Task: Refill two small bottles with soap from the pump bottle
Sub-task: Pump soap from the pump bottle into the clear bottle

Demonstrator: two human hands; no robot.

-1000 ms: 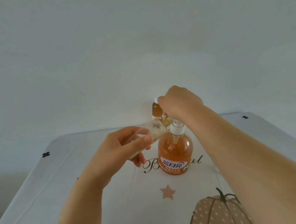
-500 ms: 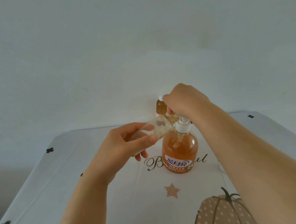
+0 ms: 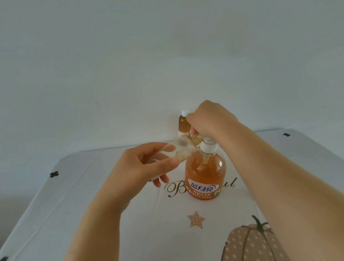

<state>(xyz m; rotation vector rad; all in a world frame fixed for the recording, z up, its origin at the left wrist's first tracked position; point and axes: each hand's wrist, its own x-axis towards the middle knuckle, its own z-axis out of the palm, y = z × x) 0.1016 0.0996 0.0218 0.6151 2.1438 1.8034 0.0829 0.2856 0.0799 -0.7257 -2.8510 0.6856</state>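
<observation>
Here we are at the table, both hands up at the pump. The left hand (image 3: 147, 167) grips the small clear bottle (image 3: 180, 152), thumb along the near side and fingers wrapped round the far side. The bottle is tipped well over, almost lying flat, with its mouth pointing right toward the pump. There's pale, bubbly soap inside it near the mouth end.

The right hand (image 3: 210, 120) comes in from the right, fingers curled down tight over the head of the pump bottle (image 3: 205, 176), clasping it from above. The spout looks to meet the small bottle's mouth, though the fingers cover that spot and I can't be sure. The pump bottle stands upright on the tablecloth (image 3: 92, 214), mid-table, full of orange soap, with its white collar (image 3: 208, 147) showing just under the hand and its blue label facing us.

Behind it, near the wall (image 3: 163, 51), stands the second small bottle (image 3: 183, 122), upright, white cap on, amber soap inside, just left of the right hand's knuckles.

On the cloth: curly black lettering (image 3: 174, 188) passing behind the pump bottle, a tan star (image 3: 196, 220) nearer us, and a dotted pumpkin (image 3: 251, 246) at the lower right.
</observation>
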